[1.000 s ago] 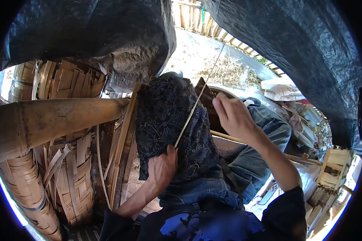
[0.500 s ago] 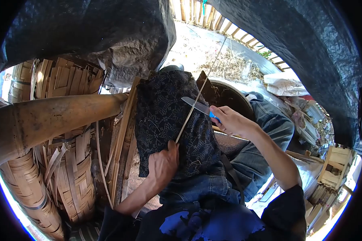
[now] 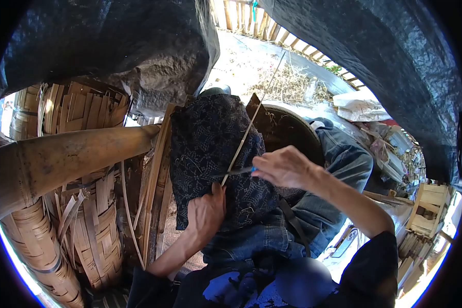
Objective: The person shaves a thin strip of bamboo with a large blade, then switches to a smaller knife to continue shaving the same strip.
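Note:
My left hand (image 3: pixel 206 209) pinches the near end of a thin bamboo strip (image 3: pixel 241 146) between thumb and fingers, over my lap. From there the strip runs up and away to the right, past the end of the cloth. A knife (image 3: pixel 236 173) with a bit of blue handle showing is gripped in my right hand (image 3: pixel 286 167). Its blade appears almost edge-on and lies across the strip, close above my left thumb. Beneath both hands a dark blue patterned cloth (image 3: pixel 203 136) covers my lap.
A thick bamboo pole (image 3: pixel 82 154) juts in from the left, above woven bamboo baskets (image 3: pixel 100 226). Dark plastic sheeting (image 3: pixel 123 41) hangs overhead. Right of the cloth sits a round dark container (image 3: pixel 287 131). A wooden crate (image 3: pixel 428 210) stands far right.
My right hand has brought the knife down along the strip toward my left hand, and the blade has turned from flat-side view to nearly edge-on. My left hand keeps its hold.

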